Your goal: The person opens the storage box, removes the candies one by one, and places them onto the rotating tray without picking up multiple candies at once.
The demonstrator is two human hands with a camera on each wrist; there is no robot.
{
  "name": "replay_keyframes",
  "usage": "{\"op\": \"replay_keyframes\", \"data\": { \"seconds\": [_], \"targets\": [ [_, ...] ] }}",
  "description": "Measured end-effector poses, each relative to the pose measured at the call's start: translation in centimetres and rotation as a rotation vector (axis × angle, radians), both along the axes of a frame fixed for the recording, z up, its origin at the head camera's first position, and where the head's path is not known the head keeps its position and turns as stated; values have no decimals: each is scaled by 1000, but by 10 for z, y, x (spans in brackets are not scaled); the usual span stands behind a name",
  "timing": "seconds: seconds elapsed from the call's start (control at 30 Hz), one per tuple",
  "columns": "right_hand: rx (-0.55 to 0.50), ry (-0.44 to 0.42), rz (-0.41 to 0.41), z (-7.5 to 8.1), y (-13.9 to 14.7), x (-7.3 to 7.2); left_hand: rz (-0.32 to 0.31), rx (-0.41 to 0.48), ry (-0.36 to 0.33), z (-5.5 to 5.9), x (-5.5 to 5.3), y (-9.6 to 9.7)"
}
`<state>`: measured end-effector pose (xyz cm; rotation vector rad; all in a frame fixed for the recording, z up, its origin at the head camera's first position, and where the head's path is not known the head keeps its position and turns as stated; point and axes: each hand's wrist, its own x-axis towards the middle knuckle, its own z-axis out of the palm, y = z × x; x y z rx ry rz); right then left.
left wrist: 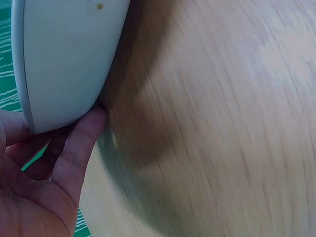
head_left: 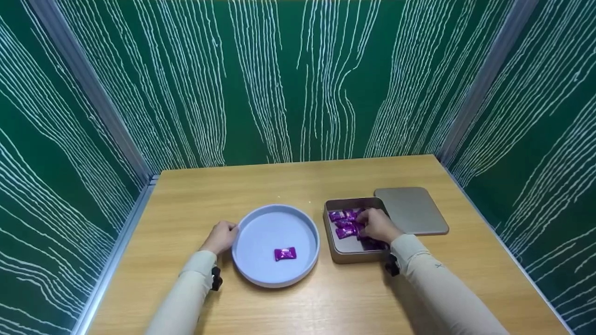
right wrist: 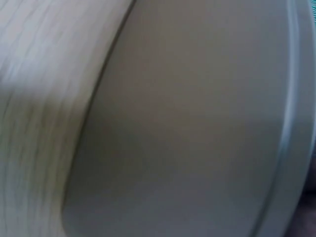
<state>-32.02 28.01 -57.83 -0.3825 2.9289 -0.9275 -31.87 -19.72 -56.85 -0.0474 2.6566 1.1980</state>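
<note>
A round, pale blue tray (head_left: 265,232) with a low rim lies left of centre, and one purple-wrapped candy (head_left: 285,253) is in it. My left hand (head_left: 220,237) grips the tray's left edge; in the left wrist view its fingers (left wrist: 81,143) bend around the rim at the tabletop. To the right is a square metal tin (head_left: 356,257) with several purple candies (head_left: 345,231) inside. My right hand (head_left: 379,225) reaches down into the tin, fingertips at the candies; I cannot tell whether it pinches one. Mostly the tin's outer wall (right wrist: 182,118) fills the right wrist view.
The tin's flat lid (head_left: 414,211) lies behind and to the right of the tin, partly overlapped by it in the head view. All stand on a wooden table (head_left: 298,181), with green, white-streaked panels (head_left: 298,83) around its back and sides.
</note>
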Motion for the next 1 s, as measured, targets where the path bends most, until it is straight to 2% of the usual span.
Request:
{"op": "replay_keyframes", "data": {
  "seconds": [0.13,0.37,0.53,1.0],
  "targets": [
    [15,-20,11,0,-1,0,3,2,-3,0,1,0],
    [41,-12,46,0,-3,1,-23,-24,53,-1,2,0],
    [53,-16,40,1,-3,1,-18,-15,64,1,2,0],
    [27,1,60,4,-2,0,7,-3,19,0,1,1]
  ]
}}
